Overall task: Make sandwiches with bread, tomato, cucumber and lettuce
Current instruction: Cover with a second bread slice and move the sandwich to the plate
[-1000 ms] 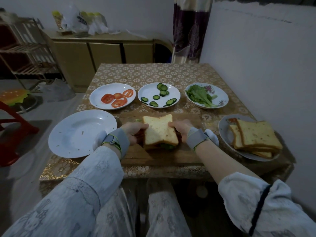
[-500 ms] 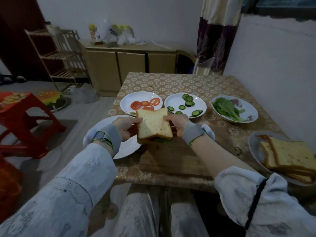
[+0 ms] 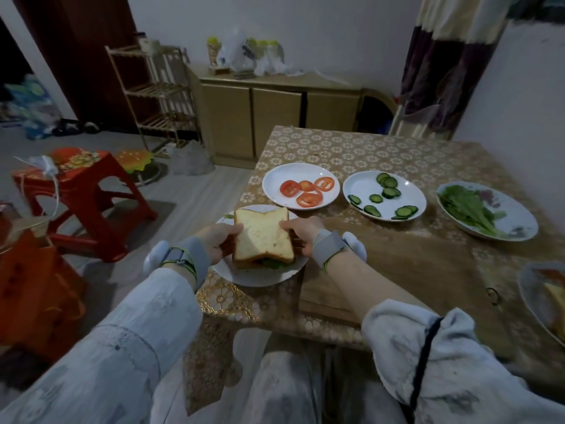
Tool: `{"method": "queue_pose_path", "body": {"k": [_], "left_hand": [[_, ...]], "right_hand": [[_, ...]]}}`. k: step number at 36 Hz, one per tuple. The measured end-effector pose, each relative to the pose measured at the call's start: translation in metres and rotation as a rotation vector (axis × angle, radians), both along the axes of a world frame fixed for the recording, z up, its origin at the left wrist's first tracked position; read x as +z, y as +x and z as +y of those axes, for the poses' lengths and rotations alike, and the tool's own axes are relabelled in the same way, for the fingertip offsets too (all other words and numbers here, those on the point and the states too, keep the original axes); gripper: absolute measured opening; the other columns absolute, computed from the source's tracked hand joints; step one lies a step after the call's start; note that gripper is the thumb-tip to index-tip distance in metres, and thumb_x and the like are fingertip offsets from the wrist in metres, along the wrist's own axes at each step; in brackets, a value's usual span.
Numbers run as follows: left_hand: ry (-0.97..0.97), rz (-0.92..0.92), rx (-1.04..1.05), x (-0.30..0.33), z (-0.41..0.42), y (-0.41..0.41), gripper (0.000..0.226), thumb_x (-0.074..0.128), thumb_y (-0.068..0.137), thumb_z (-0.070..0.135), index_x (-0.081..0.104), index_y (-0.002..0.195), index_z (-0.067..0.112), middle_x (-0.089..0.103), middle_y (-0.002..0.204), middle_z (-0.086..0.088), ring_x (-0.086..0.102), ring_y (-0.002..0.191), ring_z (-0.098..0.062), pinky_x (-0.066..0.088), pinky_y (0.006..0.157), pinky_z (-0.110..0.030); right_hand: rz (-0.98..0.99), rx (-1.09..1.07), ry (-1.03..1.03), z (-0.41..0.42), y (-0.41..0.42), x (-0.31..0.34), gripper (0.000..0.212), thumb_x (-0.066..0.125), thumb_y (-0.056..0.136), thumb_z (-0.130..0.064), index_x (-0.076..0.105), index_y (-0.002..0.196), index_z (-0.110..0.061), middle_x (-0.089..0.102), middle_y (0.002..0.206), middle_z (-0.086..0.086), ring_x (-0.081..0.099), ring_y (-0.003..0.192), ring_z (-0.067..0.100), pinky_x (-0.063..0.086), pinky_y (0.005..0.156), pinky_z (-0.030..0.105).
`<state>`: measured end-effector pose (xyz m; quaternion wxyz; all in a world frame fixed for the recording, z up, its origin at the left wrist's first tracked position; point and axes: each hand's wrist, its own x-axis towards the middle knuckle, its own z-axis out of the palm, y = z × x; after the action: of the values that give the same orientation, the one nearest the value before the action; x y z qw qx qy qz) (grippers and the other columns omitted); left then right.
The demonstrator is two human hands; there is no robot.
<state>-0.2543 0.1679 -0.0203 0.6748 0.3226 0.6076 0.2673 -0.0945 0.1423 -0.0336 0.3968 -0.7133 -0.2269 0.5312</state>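
Left hand [image 3: 218, 244]: grips the left edge of the sandwich, fingers curled under, thumb on the top slice.
Right hand [image 3: 301, 237]: grips the right edge the same way; grey wrist strap behind it.
Held item: square sandwich of pale toasted bread with green filling at its near edge [image 3: 262, 239], between both hands, level, top crust away from the person.
Position of item: directly over the round white plate [image 3: 253, 278] at the bench's near left corner; whether it touches the plate cannot be told.
Key relation: plate lies straight below; release appears to need only a short lowering.
Beside: wooden cutting board [image 3: 394, 270] just right of the plate.
Beyond: tomato slices [image 3: 305, 191], cucumber slices [image 3: 385, 197], lettuce leaves [image 3: 467, 209], each on its own plate.
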Motion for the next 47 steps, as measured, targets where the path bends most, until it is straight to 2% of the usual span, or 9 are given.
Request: {"method": "queue_pose_path", "body": {"k": [5, 11, 14, 17, 24, 31, 35, 41, 47], "left_hand": [[-0.006, 0.072, 0.011, -0.005, 0.004, 0.002, 0.045, 0.056, 0.094, 0.011, 0.041, 0.135, -0.001, 0.056, 0.098, -0.013, 0.051, 0.114, -0.028, 0.041, 0.103, -0.042], [0.032, 0.172, -0.001, -0.011, 0.009, 0.001, 0.052, 0.06, 0.091, 0.011, 0.039, 0.137, 0.001, 0.049, 0.137, -0.014, 0.046, 0.129, -0.031, 0.04, 0.107, -0.044], [0.092, 0.245, -0.01, -0.016, 0.011, 0.001, 0.052, 0.063, 0.089, 0.013, 0.041, 0.135, 0.001, 0.052, 0.133, -0.016, 0.049, 0.125, -0.032, 0.042, 0.105, -0.044], [0.153, 0.318, -0.03, -0.02, 0.013, 0.0, 0.054, 0.066, 0.087, 0.015, 0.043, 0.134, 0.0, 0.055, 0.13, -0.017, 0.053, 0.121, -0.033, 0.045, 0.104, -0.047], [0.288, 0.509, -0.081, -0.011, 0.002, 0.006, 0.04, 0.06, 0.092, 0.019, 0.052, 0.126, 0.0, 0.057, 0.111, -0.017, 0.056, 0.104, -0.029, 0.047, 0.101, -0.042], [0.553, 0.645, -0.112, 0.004, -0.013, 0.033, 0.024, 0.055, 0.091, 0.018, 0.049, 0.114, 0.013, 0.054, 0.121, -0.012, 0.053, 0.102, -0.026, 0.044, 0.081, -0.035], [0.635, 0.679, -0.246, 0.014, -0.029, 0.07, 0.013, 0.051, 0.093, 0.021, 0.051, 0.106, 0.019, 0.058, 0.12, -0.009, 0.055, 0.112, -0.028, 0.048, 0.093, -0.036], [0.686, 0.649, -0.559, 0.012, -0.066, 0.137, 0.028, 0.048, 0.096, 0.02, 0.052, 0.122, 0.012, 0.058, 0.125, -0.01, 0.055, 0.115, -0.027, 0.045, 0.092, -0.033], [0.772, 0.647, -0.896, -0.005, -0.105, 0.208, 0.042, 0.045, 0.096, 0.012, 0.044, 0.138, 0.011, 0.05, 0.138, -0.013, 0.053, 0.121, -0.027, 0.046, 0.094, -0.033]], "right_hand": [[-0.046, 0.029, -0.03, 0.017, 0.004, -0.021, 0.058, 0.072, 0.078, -0.022, 0.052, 0.128, -0.001, 0.063, 0.121, 0.015, 0.061, 0.109, 0.032, 0.051, 0.094, 0.049], [-0.284, 0.133, -0.038, 0.013, -0.002, -0.014, 0.03, 0.059, 0.089, -0.022, 0.058, 0.107, 0.001, 0.065, 0.107, 0.014, 0.063, 0.105, 0.031, 0.053, 0.094, 0.043], [-0.495, 0.233, -0.04, 0.009, -0.003, -0.007, 0.024, 0.054, 0.091, -0.024, 0.053, 0.074, -0.007, 0.059, 0.082, 0.009, 0.063, 0.084, 0.025, 0.052, 0.072, 0.03], [-0.706, 0.338, -0.026, 0.005, -0.005, -0.004, 0.033, 0.05, 0.093, -0.018, 0.04, 0.062, -0.013, 0.045, 0.065, 0.002, 0.044, 0.057, 0.014, 0.033, 0.048, 0.021], [-0.869, 0.388, -0.011, 0.003, -0.007, -0.005, 0.042, 0.045, 0.097, -0.015, 0.033, 0.057, -0.012, 0.034, 0.059, 0.001, 0.031, 0.05, 0.01, 0.022, 0.044, 0.018], [-0.842, 0.372, 0.031, -0.013, 0.014, 0.003, 0.043, 0.047, 0.095, -0.029, 0.035, 0.056, -0.016, 0.035, 0.057, 0.002, 0.031, 0.049, 0.014, 0.025, 0.044, 0.025], [-0.839, 0.372, 0.023, -0.039, 0.045, 0.018, 0.042, 0.048, 0.094, -0.023, 0.035, 0.054, -0.017, 0.034, 0.057, 0.001, 0.029, 0.049, 0.015, 0.025, 0.044, 0.023], [-0.84, 0.262, -0.01, -0.087, 0.104, 0.022, 0.035, 0.047, 0.095, -0.015, 0.04, 0.061, -0.014, 0.048, 0.073, 0.004, 0.046, 0.068, 0.018, 0.036, 0.061, 0.026], [-0.946, 0.138, -0.108, -0.142, 0.179, 0.012, 0.043, 0.043, 0.095, -0.01, 0.03, 0.054, -0.015, 0.033, 0.056, 0.002, 0.03, 0.047, 0.014, 0.023, 0.042, 0.023]]}}
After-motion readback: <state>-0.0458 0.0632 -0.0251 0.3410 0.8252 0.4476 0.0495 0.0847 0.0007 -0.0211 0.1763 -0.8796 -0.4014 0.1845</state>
